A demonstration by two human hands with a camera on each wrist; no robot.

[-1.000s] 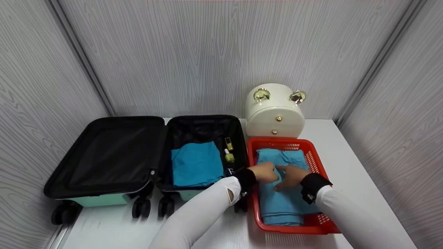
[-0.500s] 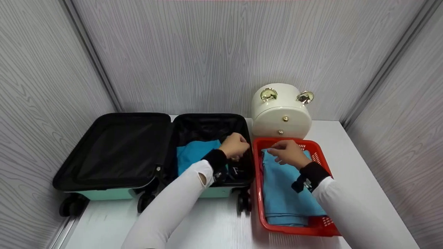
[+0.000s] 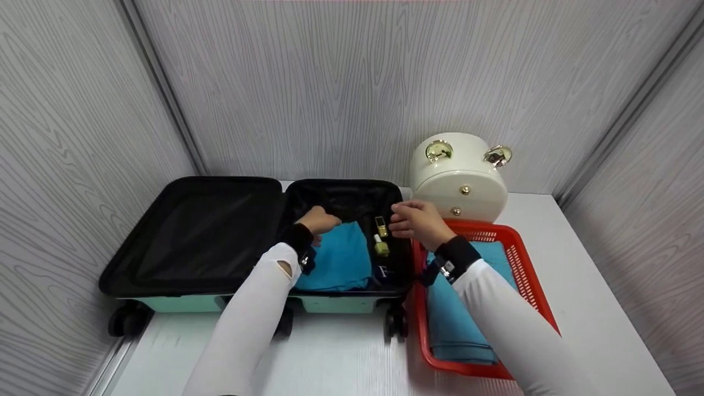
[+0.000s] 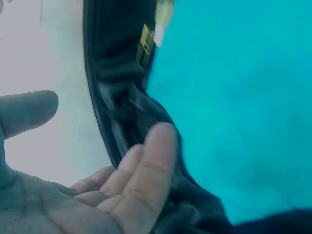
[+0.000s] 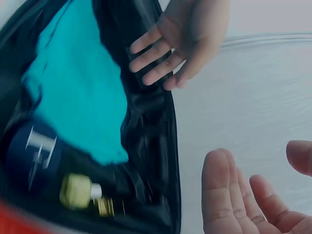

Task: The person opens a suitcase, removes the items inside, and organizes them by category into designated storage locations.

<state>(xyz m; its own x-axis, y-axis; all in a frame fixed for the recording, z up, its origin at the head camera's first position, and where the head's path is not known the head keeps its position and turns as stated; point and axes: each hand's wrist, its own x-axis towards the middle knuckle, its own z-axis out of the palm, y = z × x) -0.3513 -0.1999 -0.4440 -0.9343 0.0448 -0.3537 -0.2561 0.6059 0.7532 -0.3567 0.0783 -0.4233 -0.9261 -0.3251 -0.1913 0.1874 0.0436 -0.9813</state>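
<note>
My left hand [image 3: 320, 221] hovers over the suitcase's right half [image 3: 345, 184], near the folded blue cloth [image 3: 341, 261]; its fingers are extended and hold nothing. My right hand [image 3: 421, 224] is held above the gap between suitcase and red basket [image 3: 520, 258], fingers relaxed, nothing in them. Beside the cloth lie a small yellow-green bottle [image 5: 77, 190] with a white cap, a gold-and-black item [image 3: 381, 226] and a dark blue round item [image 5: 33, 156] marked with a white letter. In the basket a folded blue cloth [image 3: 454, 322] lies partly hidden by my right arm.
The suitcase's black left half [image 3: 209, 236] lies flat to the left. A white rounded box [image 3: 459, 176] with gold ears and knobs stands behind the basket, on the white table [image 3: 341, 352]. Grey wood-grain panels [image 3: 308, 88] enclose the back and sides.
Both hands have left the basket's cloth. My left hand has moved leftward over the suitcase, and my right hand up and left towards the suitcase's edge. The view has shifted slightly left.
</note>
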